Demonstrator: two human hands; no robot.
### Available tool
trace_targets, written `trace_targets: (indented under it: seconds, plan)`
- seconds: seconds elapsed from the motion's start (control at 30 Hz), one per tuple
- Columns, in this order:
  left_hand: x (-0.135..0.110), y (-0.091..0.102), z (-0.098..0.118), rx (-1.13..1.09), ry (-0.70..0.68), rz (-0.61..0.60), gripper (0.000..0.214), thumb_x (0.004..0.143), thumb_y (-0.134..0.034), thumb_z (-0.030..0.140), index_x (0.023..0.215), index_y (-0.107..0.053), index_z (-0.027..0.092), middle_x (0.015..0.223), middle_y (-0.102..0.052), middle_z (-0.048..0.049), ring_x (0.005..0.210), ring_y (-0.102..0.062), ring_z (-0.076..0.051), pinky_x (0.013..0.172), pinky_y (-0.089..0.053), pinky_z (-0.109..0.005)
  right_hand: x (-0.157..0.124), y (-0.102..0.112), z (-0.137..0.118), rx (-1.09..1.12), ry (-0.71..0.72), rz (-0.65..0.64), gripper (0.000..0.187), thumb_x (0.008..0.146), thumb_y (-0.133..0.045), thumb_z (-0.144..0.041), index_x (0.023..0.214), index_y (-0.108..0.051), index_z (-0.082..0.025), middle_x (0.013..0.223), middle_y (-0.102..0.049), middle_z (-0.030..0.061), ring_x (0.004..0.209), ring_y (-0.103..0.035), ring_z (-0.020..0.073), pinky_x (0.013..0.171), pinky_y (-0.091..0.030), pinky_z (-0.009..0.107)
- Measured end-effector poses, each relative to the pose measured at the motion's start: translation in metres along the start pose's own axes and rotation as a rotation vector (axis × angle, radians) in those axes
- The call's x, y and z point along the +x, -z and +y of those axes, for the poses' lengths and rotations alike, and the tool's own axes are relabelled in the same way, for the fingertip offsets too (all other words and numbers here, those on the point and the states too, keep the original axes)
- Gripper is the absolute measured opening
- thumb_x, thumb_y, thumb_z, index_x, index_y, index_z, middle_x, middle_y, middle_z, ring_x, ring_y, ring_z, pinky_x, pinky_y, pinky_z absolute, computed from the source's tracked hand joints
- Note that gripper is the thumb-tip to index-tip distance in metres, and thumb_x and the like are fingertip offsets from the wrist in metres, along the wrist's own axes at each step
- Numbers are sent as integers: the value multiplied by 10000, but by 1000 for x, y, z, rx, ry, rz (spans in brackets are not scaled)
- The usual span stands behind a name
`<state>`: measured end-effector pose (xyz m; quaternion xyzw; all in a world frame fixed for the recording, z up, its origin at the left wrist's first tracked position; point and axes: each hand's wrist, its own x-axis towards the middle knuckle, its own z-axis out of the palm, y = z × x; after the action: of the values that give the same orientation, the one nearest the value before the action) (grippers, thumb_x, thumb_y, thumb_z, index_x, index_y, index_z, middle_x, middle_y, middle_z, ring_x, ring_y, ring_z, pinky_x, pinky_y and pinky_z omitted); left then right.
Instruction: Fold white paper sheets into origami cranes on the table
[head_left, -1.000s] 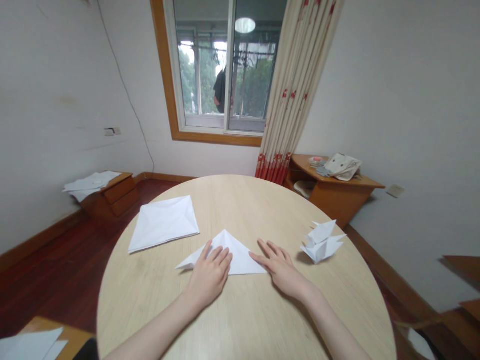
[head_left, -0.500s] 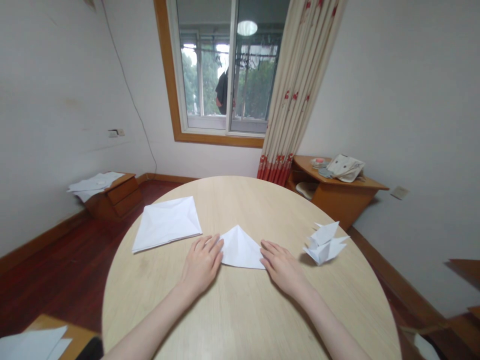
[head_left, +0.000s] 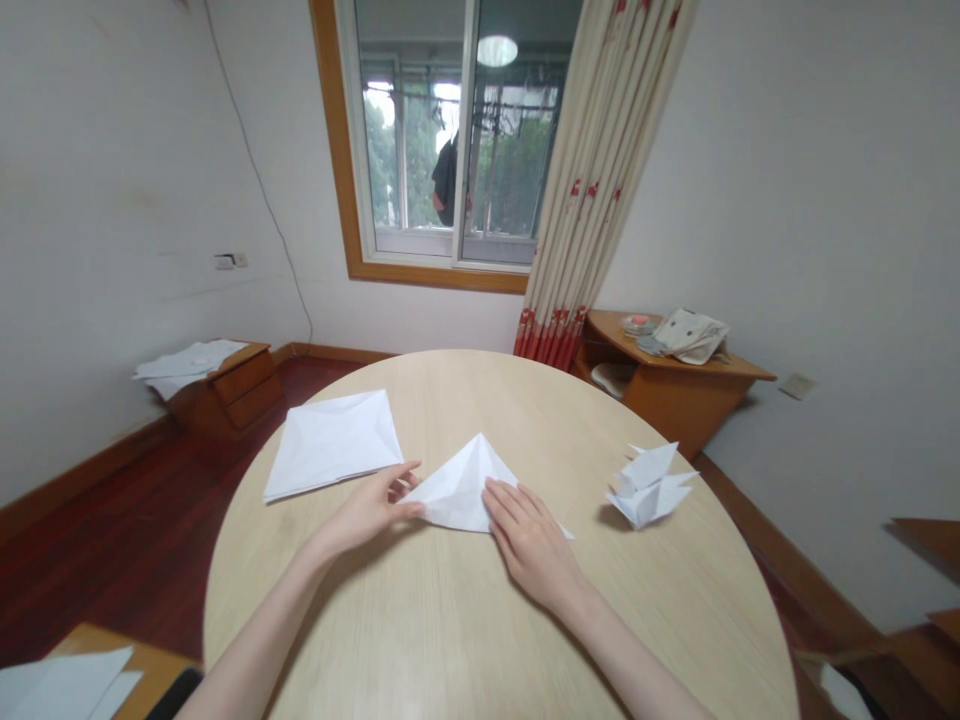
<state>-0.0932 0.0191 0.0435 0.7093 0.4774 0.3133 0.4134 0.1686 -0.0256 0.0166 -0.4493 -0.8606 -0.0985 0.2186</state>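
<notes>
A white sheet of paper folded into a triangle (head_left: 454, 492) lies on the round table, its peak pointing away from me. At its left corner is my left hand (head_left: 375, 508), thumb and fingers curled round the tip. My right hand (head_left: 529, 535) lies flat across the right half of the triangle with its fingers stretched out. Part of the paper is hidden under that hand, and its right corner pokes out past it.
On the pale round table (head_left: 480, 630), a stack of white paper (head_left: 334, 440) lies at the left. Folded paper shapes (head_left: 649, 487) with pointed tips stand at the right. Beyond are a wooden drawer unit (head_left: 244, 385) and a corner desk (head_left: 675, 395) with things on it.
My left hand has shifted left, out to the triangle's left corner. My right hand has slid left and now lies on the paper. More of the triangle's left side shows.
</notes>
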Motion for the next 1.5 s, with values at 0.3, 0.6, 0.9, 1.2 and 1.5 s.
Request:
trace_targets:
  seconds: [0.3, 0.6, 0.9, 1.2, 1.5]
  plan:
    - [1, 3, -3, 78, -5, -30, 569, 695, -674, 286, 1231, -562, 131, 986, -642, -75, 854, -589, -211, 791, -466, -334, 1, -9, -12, 126, 74, -137, 477, 912, -352, -86, 1370, -445, -183, 1437, -435, 97, 1288, -437, 219, 1027, -421, 432]
    - [2, 3, -4, 85, -18, -29, 570, 694, -676, 317, 1223, -576, 130, 928, -629, -52, 794, -567, -192, 745, -438, -305, 3, -7, -13, 176, 1, -258, 413, 961, -387, -237, 1363, -462, -180, 1433, -439, 80, 1304, -425, 227, 1042, -403, 428]
    - [3, 4, -7, 118, 10, -40, 597, 660, -698, 329, 1219, -590, 150, 898, -617, -28, 720, -522, -167, 692, -414, -284, 4, -3, -14, 211, -33, -293, 414, 970, -371, -258, 1371, -455, -196, 1437, -431, 66, 1323, -400, 209, 1059, -383, 419]
    - [3, 9, -13, 44, -3, -112, 636, 628, -700, 293, 1228, -571, 126, 868, -591, -29, 732, -544, -168, 685, -440, -289, 4, -4, -11, 229, -56, -289, 416, 977, -353, -315, 1371, -457, -229, 1434, -438, 58, 1327, -395, 209, 1069, -364, 424]
    - [-1, 10, 5, -37, 11, -130, 642, 613, -685, 243, 1228, -564, 104, 816, -598, -18, 763, -556, -175, 730, -439, -305, 4, -1, -11, 198, -51, -295, 412, 972, -374, -307, 1361, -469, -208, 1432, -436, 61, 1330, -393, 208, 1074, -371, 430]
